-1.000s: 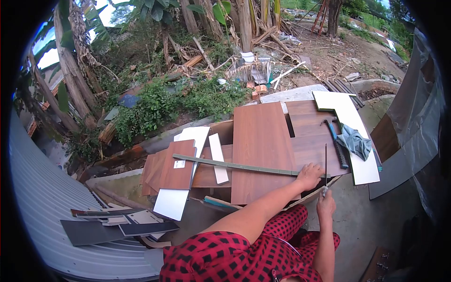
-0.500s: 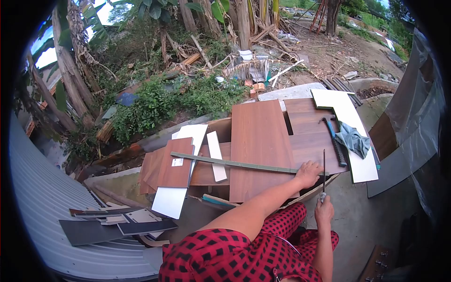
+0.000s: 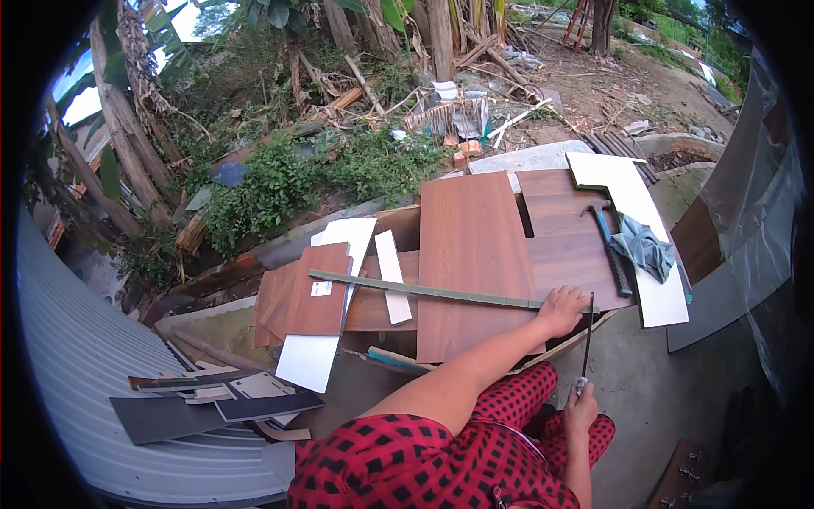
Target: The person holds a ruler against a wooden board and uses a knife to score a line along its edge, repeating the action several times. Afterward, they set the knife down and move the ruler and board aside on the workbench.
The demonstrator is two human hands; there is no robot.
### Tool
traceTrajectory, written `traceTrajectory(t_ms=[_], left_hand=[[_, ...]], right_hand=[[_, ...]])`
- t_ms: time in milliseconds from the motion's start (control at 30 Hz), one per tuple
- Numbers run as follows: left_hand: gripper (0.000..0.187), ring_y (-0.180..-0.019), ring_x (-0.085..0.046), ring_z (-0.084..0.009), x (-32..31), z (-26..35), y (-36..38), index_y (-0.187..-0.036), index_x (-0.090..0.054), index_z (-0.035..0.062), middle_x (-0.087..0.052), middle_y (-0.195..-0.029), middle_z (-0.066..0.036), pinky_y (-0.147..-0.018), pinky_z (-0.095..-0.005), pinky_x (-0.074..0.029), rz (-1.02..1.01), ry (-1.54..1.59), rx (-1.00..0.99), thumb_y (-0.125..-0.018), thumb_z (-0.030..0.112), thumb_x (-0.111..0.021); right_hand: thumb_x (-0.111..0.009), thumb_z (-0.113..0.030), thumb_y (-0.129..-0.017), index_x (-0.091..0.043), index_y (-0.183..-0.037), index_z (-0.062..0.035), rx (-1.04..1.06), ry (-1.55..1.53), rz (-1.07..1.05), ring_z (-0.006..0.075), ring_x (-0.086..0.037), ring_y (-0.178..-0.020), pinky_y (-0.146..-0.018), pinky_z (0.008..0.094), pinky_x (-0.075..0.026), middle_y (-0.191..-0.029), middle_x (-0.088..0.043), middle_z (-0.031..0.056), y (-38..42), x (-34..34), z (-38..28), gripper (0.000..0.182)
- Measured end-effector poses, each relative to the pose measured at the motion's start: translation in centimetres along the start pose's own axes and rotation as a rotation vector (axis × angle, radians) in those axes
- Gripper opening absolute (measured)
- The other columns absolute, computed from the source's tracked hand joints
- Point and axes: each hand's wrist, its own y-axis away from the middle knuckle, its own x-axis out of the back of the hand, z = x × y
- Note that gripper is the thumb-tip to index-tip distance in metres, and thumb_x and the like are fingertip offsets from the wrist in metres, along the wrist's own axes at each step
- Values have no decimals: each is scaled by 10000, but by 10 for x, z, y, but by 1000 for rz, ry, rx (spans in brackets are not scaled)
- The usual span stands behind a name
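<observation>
A long thin greenish strip [image 3: 449, 296] lies across the brown wood-grain boards [image 3: 475, 254]. My left hand [image 3: 563, 310] presses down on the strip near its right end, fingers closed over it. In my right hand [image 3: 581, 407] is the clear handle of a thin dark-bladed tool [image 3: 588, 348], a saw or file, too fine to tell. Its blade points up, with the tip beside the strip's right end. Left of the large board are a narrow white piece [image 3: 393, 276] and a smaller brown board with a label [image 3: 315, 301].
A hammer [image 3: 607, 246] and a grey-blue cloth [image 3: 644, 247] lie at the right by a white L-shaped panel [image 3: 657, 293]. Board offcuts [image 3: 170, 417] are piled at the lower left by corrugated metal [image 3: 68, 339]. Plants and debris stand beyond.
My right hand has moved slightly down and left, and the tool's blade now tilts more, its tip lower. My left hand stays on the strip. The whole view has shifted slightly.
</observation>
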Motion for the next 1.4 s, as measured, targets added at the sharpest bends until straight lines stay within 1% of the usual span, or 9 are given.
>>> traceTrajectory(t_ms=[267, 400, 567, 700, 967, 1067, 1167, 1267, 1400], left_hand=[[353, -1020, -476, -285, 0, -1, -3, -1052, -534, 146, -515, -1025, -76, -845, -425, -402, -29, -11, 14, -721, 188, -649], [365, -1028, -477, -287, 4, 2, -2, -1067, -533, 148, -518, -1035, -80, -850, -425, -402, -39, -10, 25, -723, 187, -647], [337, -1007, -471, -289, 2, 1, -2, -1051, -511, 137, -495, -1006, -81, -859, -429, -395, -8, 15, 13, -743, 185, -640], [356, -1003, -474, -287, 0, 1, -1, -1061, -517, 140, -499, -1002, -80, -849, -425, -397, 7, 10, -13, -731, 179, -644], [343, -998, -474, -285, 4, 2, -2, -1051, -523, 141, -499, -986, -82, -845, -425, -405, -22, -18, 6, -736, 198, -646], [336, -1019, -475, -286, 6, 4, -3, -1052, -530, 136, -498, -1018, -77, -849, -430, -401, -46, -26, 18, -739, 187, -638], [333, -1025, -473, -284, 4, 3, -1, -1064, -521, 137, -495, -1020, -76, -854, -431, -399, -45, -57, -15, -756, 200, -631], [335, -1021, -472, -276, 3, 1, -4, -1065, -517, 142, -494, -1013, -78, -854, -428, -395, -61, -41, -40, -759, 211, -634], [321, -1005, -479, -282, 3, 1, -3, -1054, -518, 141, -497, -992, -82, -842, -427, -395, -34, -16, -53, -758, 203, -628]], right_hand=[[-549, -271, -861, -475, -906, -43, 25, 77, -2, 439, -594, -747, -654, 530, -440, -761, -616, 244, -102, 3, -44, 244], [-555, -265, -858, -469, -902, -46, 26, 45, 9, 437, -595, -754, -651, 531, -438, -757, -614, 244, -76, 3, -34, 240], [-567, -238, -853, -449, -903, -49, -1, -35, 16, 446, -586, -711, -620, 537, -425, -708, -603, 236, 10, -7, 5, 228], [-567, -232, -852, -445, -902, -48, -15, -19, -12, 449, -582, -700, -613, 537, -423, -697, -599, 236, -2, 4, -5, 227], [-550, -264, -858, -462, -908, -39, 51, 25, 79, 441, -591, -713, -630, 538, -436, -721, -607, 238, -93, -9, -38, 247], [-541, -261, -863, -477, -911, -41, -27, -5, 5, 455, -580, -774, -660, 539, -425, -771, -606, 258, -75, 6, -42, 234], [-560, -263, -851, -453, -899, -45, -2, -7, 17, 448, -585, -685, -609, 541, -430, -685, -599, 235, -35, 2, -17, 248], [-570, -259, -844, -450, -893, -45, -54, -8, -21, 450, -583, -676, -603, 538, -428, -673, -594, 234, 8, 3, -3, 251], [-558, -251, -850, -456, -898, -43, -6, -41, 1, 441, -589, -682, -608, 531, -438, -683, -598, 234, -11, 6, -10, 237]])
